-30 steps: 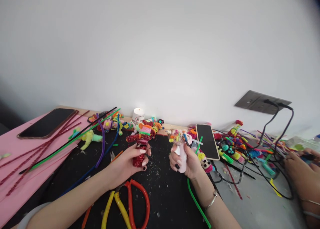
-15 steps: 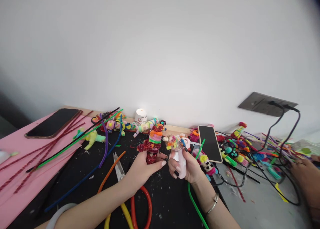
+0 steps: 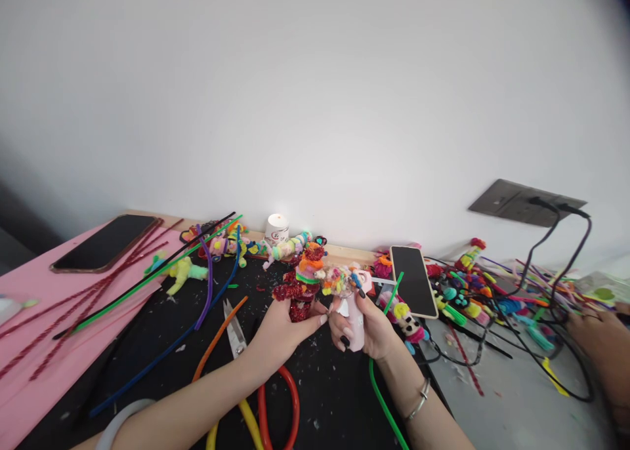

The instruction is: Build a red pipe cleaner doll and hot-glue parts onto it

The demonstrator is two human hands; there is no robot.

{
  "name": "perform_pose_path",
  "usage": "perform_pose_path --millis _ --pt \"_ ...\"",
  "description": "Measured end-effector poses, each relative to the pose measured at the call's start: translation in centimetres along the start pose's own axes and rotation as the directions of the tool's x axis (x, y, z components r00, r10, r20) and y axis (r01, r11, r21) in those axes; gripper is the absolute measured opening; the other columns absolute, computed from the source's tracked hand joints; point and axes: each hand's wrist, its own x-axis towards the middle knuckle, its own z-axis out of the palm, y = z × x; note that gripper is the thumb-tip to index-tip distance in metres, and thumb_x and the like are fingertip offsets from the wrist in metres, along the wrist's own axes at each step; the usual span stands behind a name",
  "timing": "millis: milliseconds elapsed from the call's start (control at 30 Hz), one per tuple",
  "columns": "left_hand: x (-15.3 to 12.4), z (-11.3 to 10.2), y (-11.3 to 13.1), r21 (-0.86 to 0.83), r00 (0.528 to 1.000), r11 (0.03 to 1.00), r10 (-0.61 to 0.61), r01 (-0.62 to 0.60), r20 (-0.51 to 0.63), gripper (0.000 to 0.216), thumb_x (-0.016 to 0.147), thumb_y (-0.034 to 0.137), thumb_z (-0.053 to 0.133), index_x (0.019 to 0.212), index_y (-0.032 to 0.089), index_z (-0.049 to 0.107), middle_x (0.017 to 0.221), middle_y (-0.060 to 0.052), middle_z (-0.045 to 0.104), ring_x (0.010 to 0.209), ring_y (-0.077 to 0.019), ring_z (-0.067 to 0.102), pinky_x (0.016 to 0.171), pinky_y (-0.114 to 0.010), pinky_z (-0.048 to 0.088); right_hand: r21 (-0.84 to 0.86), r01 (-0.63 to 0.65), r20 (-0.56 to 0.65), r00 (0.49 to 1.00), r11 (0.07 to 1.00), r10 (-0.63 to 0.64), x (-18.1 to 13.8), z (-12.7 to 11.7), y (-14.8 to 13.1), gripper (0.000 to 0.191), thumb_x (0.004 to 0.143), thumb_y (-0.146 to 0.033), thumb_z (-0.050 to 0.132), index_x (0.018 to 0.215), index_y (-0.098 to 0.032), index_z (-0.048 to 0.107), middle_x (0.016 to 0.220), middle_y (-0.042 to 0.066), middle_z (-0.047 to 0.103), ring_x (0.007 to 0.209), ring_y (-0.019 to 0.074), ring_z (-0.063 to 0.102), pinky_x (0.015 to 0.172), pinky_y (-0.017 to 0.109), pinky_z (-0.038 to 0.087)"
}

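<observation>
My left hand (image 3: 281,328) is closed around a pipe-cleaner figure (image 3: 300,299), glittery red with orange, pink and green bands near its top. In my right hand (image 3: 367,325) is a pale pink glue gun (image 3: 355,328), its upper part covered with multicoloured bits and a whitish stick jutting from the back. The gun's front end is close beside the figure's banded part; whether they touch I cannot tell. Under my left forearm lie large scissors (image 3: 235,332) with red and yellow handles. A green pipe cleaner (image 3: 386,397) runs behind my right wrist.
Pipe cleaners (image 3: 142,279) lie across the pink board (image 3: 29,292) beside a dark phone (image 3: 105,241). A paper cup (image 3: 277,228) and small fuzzy figures line the wall. Rightward are a pale-framed phone (image 3: 414,283), black cables (image 3: 529,345) and another person's hand (image 3: 593,342).
The red figure has shifted slightly right and its top has tilted, so it sits closer to the glue gun's front end. My right hand has hardly moved.
</observation>
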Motion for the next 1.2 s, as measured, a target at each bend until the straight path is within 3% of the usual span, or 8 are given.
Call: perform_pose_path --millis 433,700,867,1200 --pt "0.4 -1.0 0.1 0.106 0.999 0.994 0.029 -0.026 -0.031 0.011 0.073 0.026 0.065 0.078 0.016 0.064 0.082 -0.005 0.070 0.084 -0.0234 0.065 0.083 -0.036 0.047 0.014 0.057 0.020 0.998 0.998 -0.057 0.0 -0.4 0.2 0.044 0.081 -0.057 0.058 0.085 -0.014 0.063 0.049 -0.003 0.049 0.044 0.0110 0.042 0.042 0.024 0.044" --pt "1.9 -3.4 -0.1 0.302 0.980 0.952 0.113 -0.059 -0.164 0.013 0.073 0.029 0.065 0.079 0.018 0.067 0.083 -0.005 0.071 0.085 -0.0252 0.065 0.085 -0.039 0.046 0.056 0.125 -0.040 0.992 0.991 -0.123 0.1 -0.5 -0.4 0.039 0.081 -0.053 0.060 0.087 -0.015 0.066 0.051 -0.003 0.049 0.045 0.0104 0.042 0.043 0.023 0.044" --pt "2.6 -4.4 -0.5 0.429 0.979 0.901 0.143 -0.067 -0.146 0.010 0.072 0.027 0.064 0.076 0.018 0.066 0.081 -0.006 0.071 0.083 -0.0258 0.065 0.085 -0.040 0.046 0.054 0.152 -0.091 0.985 0.987 -0.147 0.3 -0.4 -0.6 0.038 0.079 -0.053 0.062 0.086 -0.016 0.067 0.050 -0.003 0.048 0.045 0.0100 0.040 0.044 0.021 0.042" --pt "2.7 -4.7 -0.8 0.486 0.977 0.870 0.167 -0.081 -0.135 0.012 0.073 0.026 0.061 0.080 0.018 0.066 0.084 -0.007 0.071 0.086 -0.0264 0.065 0.087 -0.041 0.046 0.010 0.165 -0.144 0.976 0.986 -0.162 0.4 -0.7 -0.5 0.036 0.081 -0.051 0.061 0.089 -0.017 0.065 0.053 -0.003 0.049 0.042 0.0087 0.040 0.041 0.021 0.040"
